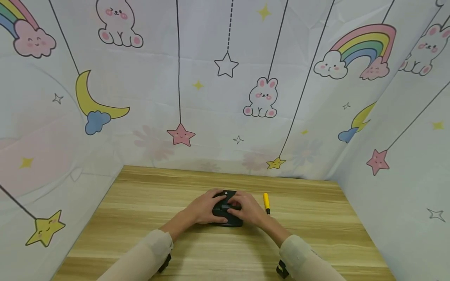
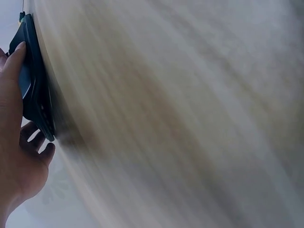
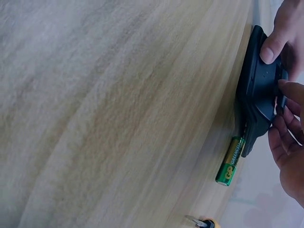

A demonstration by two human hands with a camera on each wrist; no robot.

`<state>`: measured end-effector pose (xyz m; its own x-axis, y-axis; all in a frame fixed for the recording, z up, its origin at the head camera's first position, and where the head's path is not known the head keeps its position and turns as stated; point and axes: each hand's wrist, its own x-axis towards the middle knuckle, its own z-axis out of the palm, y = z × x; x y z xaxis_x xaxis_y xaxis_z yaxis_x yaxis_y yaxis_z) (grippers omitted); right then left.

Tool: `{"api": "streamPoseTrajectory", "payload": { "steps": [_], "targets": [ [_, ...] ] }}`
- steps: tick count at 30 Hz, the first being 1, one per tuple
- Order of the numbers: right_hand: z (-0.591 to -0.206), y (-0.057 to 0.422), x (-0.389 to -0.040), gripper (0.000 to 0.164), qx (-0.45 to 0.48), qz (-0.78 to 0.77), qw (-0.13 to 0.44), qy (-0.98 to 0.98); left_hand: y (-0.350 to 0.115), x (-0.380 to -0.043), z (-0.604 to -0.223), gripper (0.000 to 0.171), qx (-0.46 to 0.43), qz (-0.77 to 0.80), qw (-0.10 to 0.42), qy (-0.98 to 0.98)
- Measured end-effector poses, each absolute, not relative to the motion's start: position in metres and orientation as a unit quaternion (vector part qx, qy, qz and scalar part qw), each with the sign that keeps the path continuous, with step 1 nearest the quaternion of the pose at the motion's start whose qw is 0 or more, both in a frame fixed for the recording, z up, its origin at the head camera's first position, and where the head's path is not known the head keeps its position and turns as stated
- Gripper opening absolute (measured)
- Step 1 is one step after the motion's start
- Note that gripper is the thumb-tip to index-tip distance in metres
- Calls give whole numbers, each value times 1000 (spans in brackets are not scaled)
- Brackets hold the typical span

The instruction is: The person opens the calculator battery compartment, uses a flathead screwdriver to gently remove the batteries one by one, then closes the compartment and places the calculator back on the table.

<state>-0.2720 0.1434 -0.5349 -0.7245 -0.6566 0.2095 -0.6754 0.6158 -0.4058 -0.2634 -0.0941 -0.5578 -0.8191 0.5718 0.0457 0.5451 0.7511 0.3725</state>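
Observation:
A black plastic device (image 1: 230,222) with a smooth, sloping body lies on the wooden table. My left hand (image 1: 204,208) grips its left side, thumb along the near part and fingers at the far edge. In the left wrist view, the thumb presses on the device's upper face (image 2: 29,71). My right hand (image 1: 249,208) pinches a small dark piece (image 1: 228,207) at the middle of the device, between thumb and fingers. A green and gold GP battery (image 3: 230,161) lies right by the device's edge in the right wrist view; the right hand hides it in the head view.
A screwdriver with a yellow handle (image 1: 266,201) lies right of the hands, its tip pointing toward the near side. The wooden table (image 1: 225,253) is enclosed at the back and sides by white curtains (image 1: 211,97) printed with rabbits, stars and rainbows.

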Motion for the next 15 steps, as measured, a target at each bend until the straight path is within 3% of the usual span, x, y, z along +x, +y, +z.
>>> {"api": "streamPoseTrajectory", "payload": {
  "steps": [15],
  "targets": [
    [-535, 139, -268, 20, 367, 231, 23, -901, -94, -261, -560, 92, 286, 212, 49, 933]
  ]
}}
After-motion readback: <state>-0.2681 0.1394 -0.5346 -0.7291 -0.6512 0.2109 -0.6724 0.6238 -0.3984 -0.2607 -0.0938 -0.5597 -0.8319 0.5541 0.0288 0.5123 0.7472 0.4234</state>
